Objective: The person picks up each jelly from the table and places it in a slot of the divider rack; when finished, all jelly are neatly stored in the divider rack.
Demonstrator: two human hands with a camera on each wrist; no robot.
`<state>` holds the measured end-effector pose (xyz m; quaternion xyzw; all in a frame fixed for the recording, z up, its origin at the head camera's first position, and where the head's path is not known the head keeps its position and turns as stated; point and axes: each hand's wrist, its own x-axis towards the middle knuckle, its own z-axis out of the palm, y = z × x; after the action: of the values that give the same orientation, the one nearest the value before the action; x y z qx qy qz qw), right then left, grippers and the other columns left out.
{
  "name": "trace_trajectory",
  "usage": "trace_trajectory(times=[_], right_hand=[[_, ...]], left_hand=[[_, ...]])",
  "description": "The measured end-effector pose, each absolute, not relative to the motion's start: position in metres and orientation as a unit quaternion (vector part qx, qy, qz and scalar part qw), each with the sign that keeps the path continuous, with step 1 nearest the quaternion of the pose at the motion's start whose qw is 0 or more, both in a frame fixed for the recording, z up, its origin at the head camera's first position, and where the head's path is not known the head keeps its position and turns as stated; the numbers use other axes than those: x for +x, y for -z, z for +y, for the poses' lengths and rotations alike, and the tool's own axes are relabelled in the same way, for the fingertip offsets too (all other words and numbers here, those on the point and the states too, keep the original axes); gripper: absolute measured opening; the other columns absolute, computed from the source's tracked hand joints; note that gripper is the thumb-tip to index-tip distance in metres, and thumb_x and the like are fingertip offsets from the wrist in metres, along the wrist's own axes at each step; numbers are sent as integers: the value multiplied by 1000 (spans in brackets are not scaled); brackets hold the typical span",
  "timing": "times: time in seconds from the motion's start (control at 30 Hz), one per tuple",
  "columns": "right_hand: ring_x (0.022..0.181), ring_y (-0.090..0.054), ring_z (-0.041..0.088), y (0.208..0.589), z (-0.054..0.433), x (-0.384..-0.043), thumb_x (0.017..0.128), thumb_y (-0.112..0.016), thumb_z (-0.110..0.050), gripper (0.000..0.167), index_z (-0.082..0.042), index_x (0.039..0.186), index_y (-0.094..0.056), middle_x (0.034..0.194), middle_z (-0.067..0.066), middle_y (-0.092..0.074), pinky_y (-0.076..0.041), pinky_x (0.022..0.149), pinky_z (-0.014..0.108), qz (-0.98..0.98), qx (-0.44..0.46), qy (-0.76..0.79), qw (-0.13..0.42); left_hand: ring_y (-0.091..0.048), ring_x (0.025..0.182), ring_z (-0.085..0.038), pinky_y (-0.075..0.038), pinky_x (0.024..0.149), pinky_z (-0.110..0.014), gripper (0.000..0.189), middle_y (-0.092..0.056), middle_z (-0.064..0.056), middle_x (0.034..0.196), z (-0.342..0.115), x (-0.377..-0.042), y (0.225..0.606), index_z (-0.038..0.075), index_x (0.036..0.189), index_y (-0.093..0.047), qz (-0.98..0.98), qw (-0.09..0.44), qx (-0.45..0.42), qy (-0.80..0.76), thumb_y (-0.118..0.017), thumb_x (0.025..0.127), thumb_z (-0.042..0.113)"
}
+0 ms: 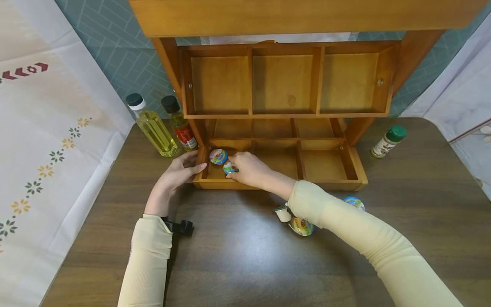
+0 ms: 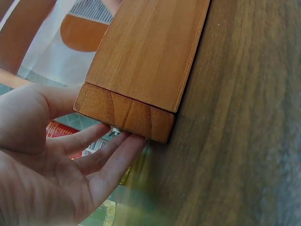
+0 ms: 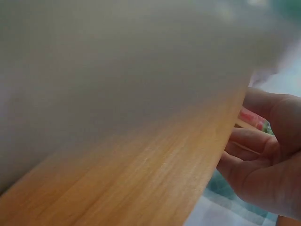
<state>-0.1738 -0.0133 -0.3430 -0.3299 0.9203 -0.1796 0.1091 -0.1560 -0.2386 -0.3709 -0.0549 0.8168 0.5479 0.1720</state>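
My left hand [image 1: 176, 175] grips the left end of a wooden rack [image 1: 276, 186], thumb over the rim and fingers against the outer side, as the left wrist view also shows. Inside the lower left compartment, my right hand [image 1: 251, 170] holds a small foil-lidded cup [image 1: 230, 167] by its edge, lid upward. Right beside it in that compartment sits another foil-lidded cup [image 1: 218, 156]. On the table near my right sleeve, a white cup [image 1: 283, 214] lies tipped, next to a cup with a yellowish lid [image 1: 301, 227]. A blue-lidded cup [image 1: 354, 203] is partly hidden by the sleeve.
An oil bottle [image 1: 157, 128] and a red-labelled bottle [image 1: 180, 123] stand left of the rack. A green-capped shaker [image 1: 388, 143] stands to its right. The rack's tilted upper tray [image 1: 285, 116] and top board [image 1: 307, 19] overhang the lower compartments.
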Motion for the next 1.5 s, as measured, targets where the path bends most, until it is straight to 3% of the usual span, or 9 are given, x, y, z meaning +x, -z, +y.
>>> trace_trajectory(times=[0.13, 0.27, 0.6, 0.9, 1.1, 1.37, 1.5], right_hand=[[97, -60, 23, 343, -13, -178, 86, -69, -25, 53, 3, 128, -54, 119, 14, -62, -47, 76, 27, 927, -315, 167, 117], [78, -52, 17, 342, -13, -182, 86, -68, -22, 50, 2, 128, -55, 118, 11, -63, -37, 60, 24, 930, -301, 165, 130], [102, -58, 21, 339, -14, -186, 82, -72, -31, 55, 0, 126, -57, 123, 11, -61, -46, 80, 30, 932, -293, 170, 133], [115, -54, 25, 339, -12, -182, 82, -71, -39, 65, 2, 130, -52, 128, 14, -57, -45, 89, 31, 929, -282, 190, 143], [127, -43, 29, 331, -3, -171, 87, -65, -38, 60, -2, 133, -51, 134, 11, -52, -37, 102, 36, 933, -272, 190, 137], [112, -57, 22, 318, 22, -152, 85, -67, -41, 50, -11, 125, -61, 125, 6, -60, -52, 80, 38, 937, -317, 135, 61], [107, -59, 20, 315, 40, -142, 86, -67, -38, 46, -11, 122, -63, 121, 4, -62, -51, 80, 37, 922, -353, 150, 47]], left_hand=[[-41, 124, -31, -46, 88, -41, 69, -32, -15, 148, -239, -158, 369, 11, 148, -26, 818, 174, -52, -547, -61, 91, 29], [-42, 124, -30, -47, 85, -37, 69, -33, -15, 148, -238, -160, 367, 11, 148, -26, 818, 172, -48, -548, -61, 91, 29], [-41, 125, -32, -45, 90, -44, 69, -32, -14, 148, -238, -161, 364, 12, 148, -26, 823, 170, -44, -541, -60, 91, 30], [-43, 124, -32, -46, 90, -43, 70, -30, -14, 149, -238, -155, 366, 13, 149, -24, 820, 177, -52, -541, -60, 92, 32], [-45, 121, -30, -48, 86, -37, 69, -32, -14, 149, -239, -153, 369, 13, 149, -25, 820, 178, -51, -542, -60, 92, 31], [-45, 120, -30, -48, 84, -36, 69, -32, -14, 149, -239, -153, 368, 12, 149, -24, 824, 175, -50, -536, -59, 92, 32], [-45, 120, -30, -48, 84, -37, 70, -31, -14, 149, -238, -154, 368, 12, 149, -24, 824, 178, -50, -536, -59, 92, 32]])
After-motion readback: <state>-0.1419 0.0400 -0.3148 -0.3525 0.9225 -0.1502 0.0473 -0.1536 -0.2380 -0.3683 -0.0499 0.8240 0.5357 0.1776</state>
